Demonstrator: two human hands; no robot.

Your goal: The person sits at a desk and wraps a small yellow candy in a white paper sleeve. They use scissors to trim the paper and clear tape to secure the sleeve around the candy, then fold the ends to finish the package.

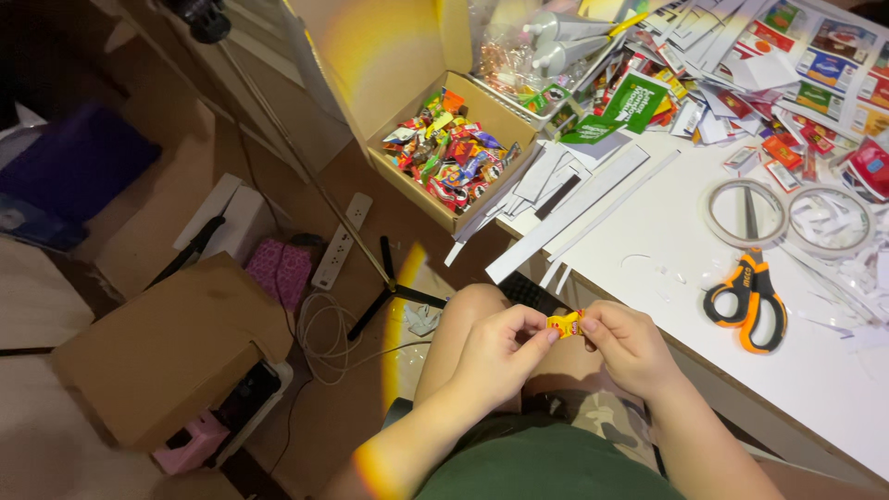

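Centrally, a small yellow-and-red candy wrapper [564, 324] is pinched between both hands above the person's lap, just off the near edge of the white bench [815, 370]. The fingers of the left hand [495, 347] are pressed onto the wrapper's left end, thumb against forefinger; the fingers of the right hand [630, 347] are pressed onto its right end in the same way. Whether the wrapper is being twisted, folded or opened cannot be told, as the piece is too small in view.

At about eleven o'clock from the hands, an open cardboard box [505, 120] is seen filled with many more bright wrapped sweets, so the handling is judged to be at an early or middle stage, with a large heap left untouched. At three o'clock, orange-handled scissors [752, 301] are laid on the bench, with two rolls of clear tape [745, 213] just beyond them at two o'clock. Cut white strips [593, 199] and printed paper cut-outs [769, 56] are spread toward one o'clock, suggesting some cutting is already done. A brown carton [167, 352] is set on the floor at nine o'clock.
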